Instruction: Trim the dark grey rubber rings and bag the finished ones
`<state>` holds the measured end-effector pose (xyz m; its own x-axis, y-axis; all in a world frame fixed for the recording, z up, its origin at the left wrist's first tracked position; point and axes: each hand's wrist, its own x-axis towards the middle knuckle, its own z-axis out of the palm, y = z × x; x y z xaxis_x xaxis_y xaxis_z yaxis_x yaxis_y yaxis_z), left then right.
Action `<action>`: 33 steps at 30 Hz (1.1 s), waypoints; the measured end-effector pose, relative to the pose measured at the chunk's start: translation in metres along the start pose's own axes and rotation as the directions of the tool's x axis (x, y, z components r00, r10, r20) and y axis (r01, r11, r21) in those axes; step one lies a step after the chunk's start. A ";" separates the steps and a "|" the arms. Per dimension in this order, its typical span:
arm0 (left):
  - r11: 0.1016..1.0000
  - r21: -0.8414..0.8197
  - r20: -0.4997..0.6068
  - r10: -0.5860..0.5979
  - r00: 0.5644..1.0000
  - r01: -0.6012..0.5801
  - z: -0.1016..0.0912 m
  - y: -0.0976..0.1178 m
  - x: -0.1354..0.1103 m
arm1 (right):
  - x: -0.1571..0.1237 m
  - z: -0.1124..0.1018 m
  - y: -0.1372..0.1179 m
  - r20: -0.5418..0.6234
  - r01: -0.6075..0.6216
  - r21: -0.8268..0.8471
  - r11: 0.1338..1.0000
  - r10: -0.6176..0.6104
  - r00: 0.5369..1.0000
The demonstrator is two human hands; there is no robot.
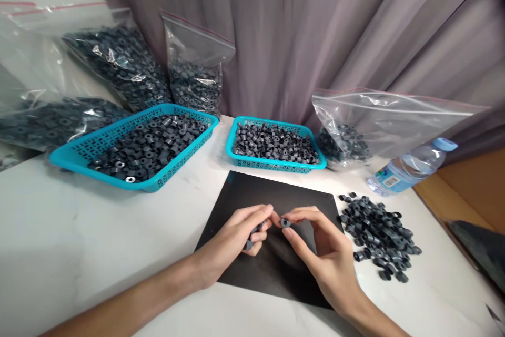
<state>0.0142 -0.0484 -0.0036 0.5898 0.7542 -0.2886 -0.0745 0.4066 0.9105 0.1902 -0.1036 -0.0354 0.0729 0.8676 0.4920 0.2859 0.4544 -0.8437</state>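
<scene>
Over the black mat (244,190) my two hands meet. My right hand (321,242) pinches a small dark grey ring (285,223) between thumb and forefinger, its hole facing me. My left hand (240,232) is curled closed around a few more dark rings (249,244), partly hidden in its palm. Its forefinger reaches out to the ring in my right hand and seems to touch it. To the right of the mat lies a loose pile of dark rings (379,234).
Two turquoise baskets stand behind, the larger basket (158,182) at left and the smaller basket (236,161) at centre, both holding dark rings. Clear zip bags (197,42) of rings lean at the back left. Another bag (347,142) and a tilted water bottle (414,166) are at right.
</scene>
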 end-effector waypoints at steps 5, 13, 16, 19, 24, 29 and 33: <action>0.988 0.146 0.037 0.040 0.999 -0.045 0.006 -0.005 -0.003 | -0.002 -0.002 0.004 0.042 -0.037 0.069 0.997 0.034 0.999; 0.978 0.208 0.098 0.000 0.995 -0.020 0.001 0.001 -0.001 | -0.006 0.000 0.004 0.017 -0.052 0.094 0.994 0.051 0.999; 0.976 0.216 0.075 -0.010 0.997 -0.006 0.001 0.000 0.000 | -0.007 0.000 0.004 -0.018 -0.046 0.066 0.997 0.047 0.999; 0.967 0.254 0.060 -0.009 0.998 -0.007 0.003 0.000 0.000 | -0.006 0.000 0.005 -0.025 -0.037 0.054 0.998 0.038 0.999; 0.963 0.268 0.068 -0.001 0.998 -0.017 0.008 0.001 -0.002 | -0.003 -0.001 0.004 -0.020 -0.062 0.072 0.995 0.064 0.998; 0.970 0.245 0.043 -0.006 0.999 -0.005 0.009 0.000 -0.003 | -0.005 0.000 0.006 -0.005 -0.061 0.061 0.996 0.062 0.998; 0.965 0.261 0.049 -0.014 0.999 0.000 0.008 0.001 -0.004 | -0.006 0.000 0.004 0.013 -0.059 0.050 0.997 0.059 0.998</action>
<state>0.0181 -0.0553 0.0004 0.6293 0.7225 -0.2862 0.1384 0.2583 0.9561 0.1913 -0.1072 -0.0416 0.0772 0.8952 0.4388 0.2331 0.4117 -0.8810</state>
